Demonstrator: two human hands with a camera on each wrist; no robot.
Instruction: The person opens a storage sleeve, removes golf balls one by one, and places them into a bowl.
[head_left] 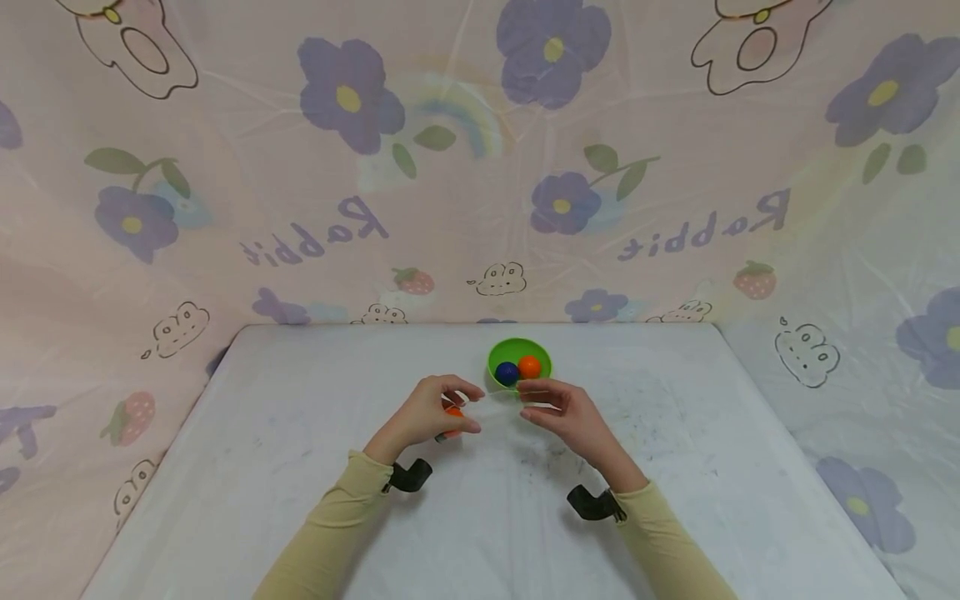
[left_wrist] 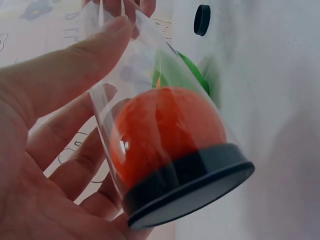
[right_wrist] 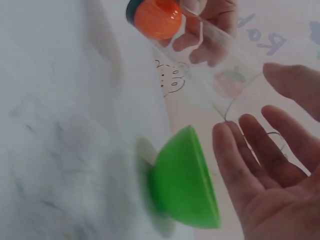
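A clear plastic tube (head_left: 495,406) is held up slantwise between the two hands. My left hand (head_left: 431,414) grips it near its lower end, thumb on one side and fingers round the other. That end has a black cap (left_wrist: 192,176), and an orange ball (left_wrist: 167,127) lies inside against it. At the tube's other, uncapped end, my right hand (head_left: 562,412) pinches the round rim between thumb and fingertips, as the right wrist view shows. Just behind the hands stands a green bowl (head_left: 495,356) with a dark blue ball (head_left: 507,373) and an orange ball (head_left: 529,367) in it.
A small black cap (left_wrist: 202,20) sits on the table in the left wrist view. The white tabletop (head_left: 300,375) has grey smudges on its right part. A printed cloth (head_left: 450,208) hangs behind and along both sides of it.
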